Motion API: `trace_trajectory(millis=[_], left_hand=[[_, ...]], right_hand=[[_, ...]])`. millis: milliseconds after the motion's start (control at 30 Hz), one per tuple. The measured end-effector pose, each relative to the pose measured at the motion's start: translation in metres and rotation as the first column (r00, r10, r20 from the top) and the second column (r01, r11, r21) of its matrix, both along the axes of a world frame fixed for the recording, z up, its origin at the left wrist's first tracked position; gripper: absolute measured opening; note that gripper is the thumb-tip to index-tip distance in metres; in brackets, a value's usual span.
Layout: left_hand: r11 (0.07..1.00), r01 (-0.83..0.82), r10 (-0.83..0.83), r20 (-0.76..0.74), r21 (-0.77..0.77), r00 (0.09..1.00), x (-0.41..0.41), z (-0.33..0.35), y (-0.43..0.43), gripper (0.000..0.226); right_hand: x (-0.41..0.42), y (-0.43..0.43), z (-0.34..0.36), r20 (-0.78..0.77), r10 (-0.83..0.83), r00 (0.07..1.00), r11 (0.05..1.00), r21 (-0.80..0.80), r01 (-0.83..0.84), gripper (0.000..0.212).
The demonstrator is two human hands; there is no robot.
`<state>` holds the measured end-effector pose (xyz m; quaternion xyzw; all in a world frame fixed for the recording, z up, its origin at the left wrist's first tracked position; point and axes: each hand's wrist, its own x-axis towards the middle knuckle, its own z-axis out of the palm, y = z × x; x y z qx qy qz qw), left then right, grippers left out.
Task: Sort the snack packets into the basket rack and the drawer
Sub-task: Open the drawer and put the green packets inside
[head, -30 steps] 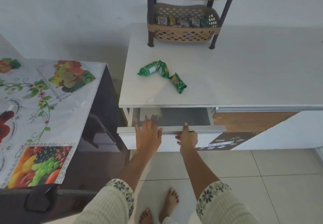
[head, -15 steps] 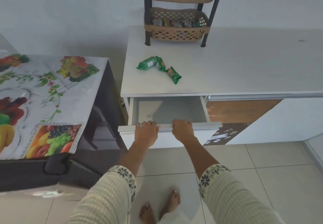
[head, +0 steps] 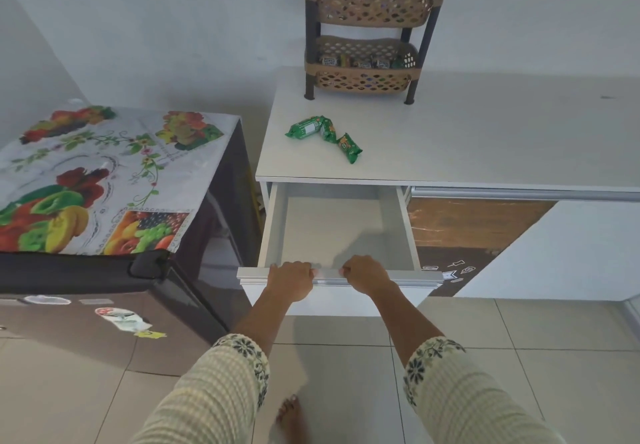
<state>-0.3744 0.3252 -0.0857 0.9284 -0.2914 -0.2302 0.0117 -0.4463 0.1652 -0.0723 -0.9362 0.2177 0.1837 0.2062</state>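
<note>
As left hand (head: 291, 279) and right hand (head: 367, 275) hold the drawer (head: 339, 232) out, fingers (head: 297, 267) curled over its rail, overpulling could unseat it.
Snack packets (head: 323, 131) lie near the table's (head: 450, 145) front left corner, unsorted.

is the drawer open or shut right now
Open: the drawer is pulled out from under the countertop, bare white inside showing, left hand and right hand gripping its front edge.
</note>
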Motion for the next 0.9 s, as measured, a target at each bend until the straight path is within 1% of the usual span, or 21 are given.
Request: trace_trajectory(millis=[100, 233, 400, 500, 567, 667, 767, 900], left_hand=[[1.000, -0.015, 0.015, -0.018, 0.026, 1.000, -0.019, 0.002, 0.009, 0.038], [0.998, -0.047, 0.047, -0.013, 0.051, 0.999, -0.043, 0.002, 0.020, 0.041], [0.993, -0.102, 0.104, -0.025, 0.057, 0.994, -0.063, 0.006, 0.031, 0.046], [0.993, -0.114, 0.115, -0.035, 0.043, 0.993, -0.066, 0.006, 0.036, 0.043], [0.993, -0.105, 0.106, -0.013, 0.050, 0.994, -0.064, 0.001, 0.037, 0.040], [0.995, -0.082, 0.082, 0.014, 0.059, 0.997, -0.058, -0.006, 0.032, 0.037], [0.998, -0.060, 0.059, 0.023, 0.024, 0.998, -0.038, -0.007, 0.018, 0.035], [0.998, -0.053, 0.056, 0.049, -0.045, 0.997, 0.007, 0.000, -0.010, 0.033]], right_hand=[[-0.020, 0.007, -0.002, -0.012, 0.033, 0.999, 0.999, 0.002, -0.033, 0.034], [-0.043, 0.011, 0.002, -0.061, 0.041, 0.997, 0.997, 0.070, -0.037, 0.029], [-0.067, 0.011, 0.002, -0.137, 0.084, 0.987, 0.980, 0.188, -0.058, 0.042], [-0.078, 0.005, -0.005, -0.147, 0.074, 0.986, 0.953, 0.302, -0.026, 0.043], [-0.078, 0.001, -0.009, -0.180, 0.050, 0.982, 0.943, 0.333, 0.013, 0.035], [-0.069, 0.000, -0.013, -0.226, 0.030, 0.974, 0.944, 0.327, 0.047, 0.046], [-0.054, -0.009, -0.020, -0.178, -0.044, 0.983, 0.899, 0.422, 0.116, 0.039], [-0.019, -0.025, -0.019, -0.012, -0.170, 0.985, 0.887, 0.434, 0.158, 0.024]])
